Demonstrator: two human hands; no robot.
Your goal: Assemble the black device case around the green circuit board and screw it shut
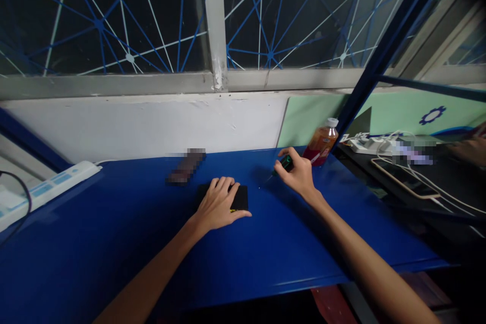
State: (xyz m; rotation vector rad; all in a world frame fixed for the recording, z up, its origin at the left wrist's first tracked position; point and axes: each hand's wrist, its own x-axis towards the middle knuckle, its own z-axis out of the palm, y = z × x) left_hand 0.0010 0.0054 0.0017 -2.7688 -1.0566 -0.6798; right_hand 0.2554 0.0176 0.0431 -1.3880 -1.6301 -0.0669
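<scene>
plainly, right hand (297,171) holds screwdriver (287,163); bottle label (321,145) blurred

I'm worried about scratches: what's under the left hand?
A black object with some yellow, on the blue table. The left hand covers much of it; that part cannot be seen.

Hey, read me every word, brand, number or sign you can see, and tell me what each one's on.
No words, brands or numbers are legible.
Sign: a dark gear symbol, on the pale green panel.
Bottle: label too small and blurred to read.
Black rectangular object under the left hand: yellow marks, too small to read.
</scene>
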